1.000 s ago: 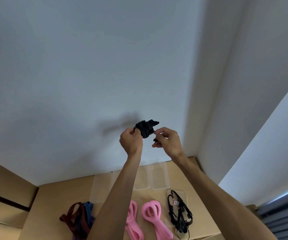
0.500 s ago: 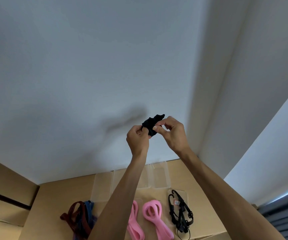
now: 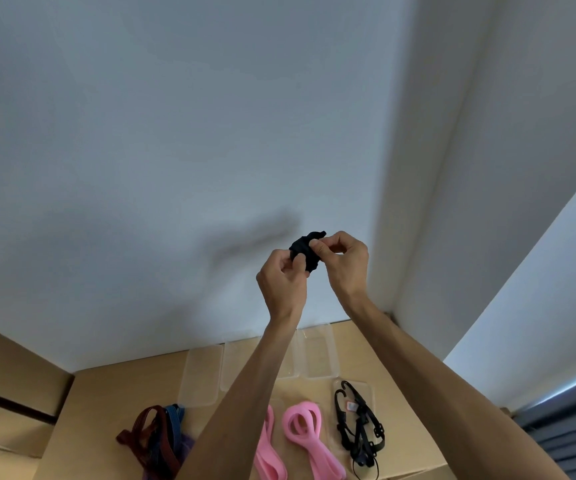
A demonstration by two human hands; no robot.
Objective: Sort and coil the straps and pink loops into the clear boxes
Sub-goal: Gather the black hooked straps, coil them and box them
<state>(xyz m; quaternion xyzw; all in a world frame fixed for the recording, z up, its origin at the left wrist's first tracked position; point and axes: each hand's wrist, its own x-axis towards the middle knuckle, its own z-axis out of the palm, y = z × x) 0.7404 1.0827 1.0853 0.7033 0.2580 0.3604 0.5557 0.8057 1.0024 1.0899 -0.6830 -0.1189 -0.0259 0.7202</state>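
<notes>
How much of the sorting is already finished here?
Done: one black strap lies in a clear box. In hand: left hand and right hand coil a black strap bundle. Left: pink loops, the red and blue straps, empty boxes.

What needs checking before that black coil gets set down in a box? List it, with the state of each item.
1. Both hands on the black strap: ok, left hand and right hand pinch it.
2. Strap coiled tight: cannot tell, one end sticks out at the top.
3. Empty clear boxes available: ok, a row lies by the wall.
4. Drop path free: not ok, the left forearm crosses over the boxes.
5. Pink loops sorted: cannot tell.
</notes>
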